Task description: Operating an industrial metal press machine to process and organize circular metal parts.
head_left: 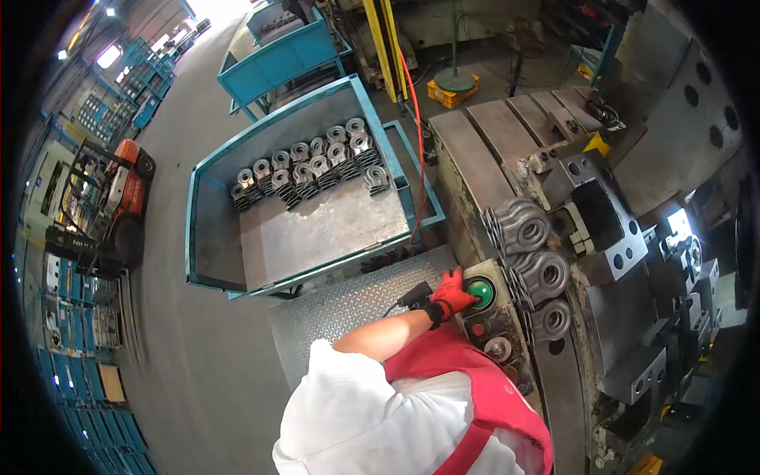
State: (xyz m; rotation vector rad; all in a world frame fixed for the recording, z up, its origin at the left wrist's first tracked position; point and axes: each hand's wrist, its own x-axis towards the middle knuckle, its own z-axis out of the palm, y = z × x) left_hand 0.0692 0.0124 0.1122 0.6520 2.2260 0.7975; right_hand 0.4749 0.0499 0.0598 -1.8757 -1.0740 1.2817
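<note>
L to R: orange forklift (131,190) parked w/ forks toward us. Blue-framed bin (317,237) next, rows of ring-end metal pcs (318,165) stacked at its far side. Tread plate (336,321) below it. Our red-gloved L hand (451,296) is at the green btn (480,292), top of the ctrl box (500,318); can't tell if fingers are spread or pressed together. Just R of box: 3 stacks of similar pcs (546,294) on machine bed. Our R hand's out of view.

A blown-out white opening (218,9) glares at the top, above softly lit floor (198,340). Lines bend toward black, rounded corners.
</note>
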